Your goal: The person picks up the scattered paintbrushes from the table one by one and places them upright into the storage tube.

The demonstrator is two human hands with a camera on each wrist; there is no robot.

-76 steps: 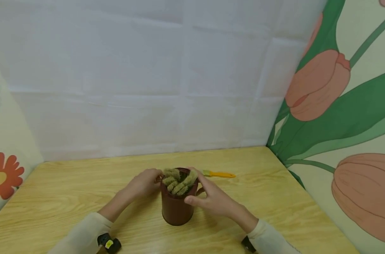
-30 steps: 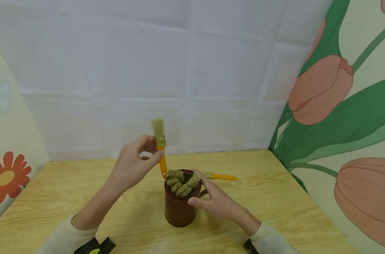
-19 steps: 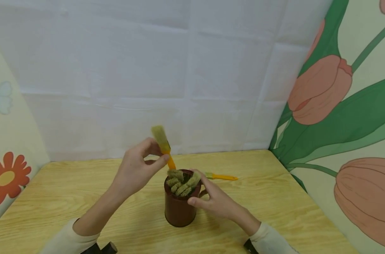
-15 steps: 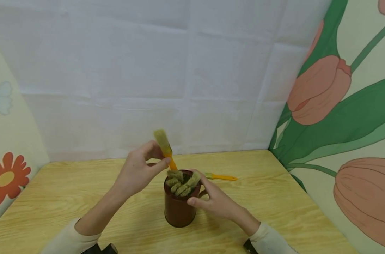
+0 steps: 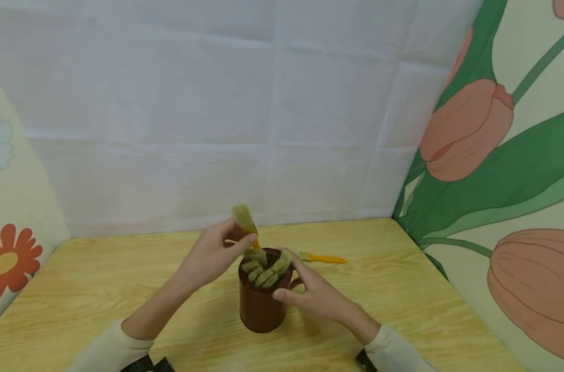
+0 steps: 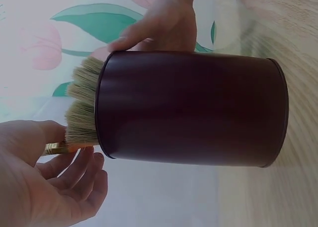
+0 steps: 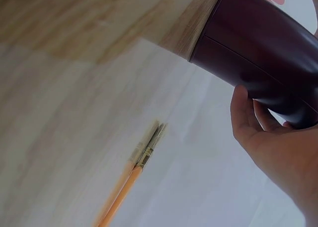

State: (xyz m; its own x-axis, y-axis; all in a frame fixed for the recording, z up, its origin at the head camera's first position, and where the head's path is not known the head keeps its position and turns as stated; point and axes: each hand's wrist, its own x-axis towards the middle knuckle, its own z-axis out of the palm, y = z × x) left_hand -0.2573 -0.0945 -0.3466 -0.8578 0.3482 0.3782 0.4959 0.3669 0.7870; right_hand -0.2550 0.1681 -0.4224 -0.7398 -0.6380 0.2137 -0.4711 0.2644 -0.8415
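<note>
A dark brown mug (image 5: 262, 310) with a side handle stands upright on the table, and several brushes (image 5: 265, 275) fill it with their bristles up. My left hand (image 5: 209, 256) pinches another paintbrush (image 5: 245, 217) at the far left of the rim. Its pale bristles point up and lean left; the orange handle runs down behind the bristles in the mug, its lower end hidden. In the left wrist view, that brush's metal band (image 6: 55, 148) shows beside the thumb. My right hand (image 5: 316, 292) grips the mug's right side by its handle, thumb on the near side, fingers behind.
Behind the right hand, one more paintbrush (image 5: 327, 259) with an orange handle lies on the wood-grain table (image 5: 124, 279). A white sheet (image 5: 170, 113) hangs along the table's back edge. Walls painted with flowers (image 5: 468, 129) flank it on both sides.
The left hand lifted the paintbrush upright beside the mug, then moved right and down, so its handle has sunk behind the other bristles. The right hand has stayed on the mug.
</note>
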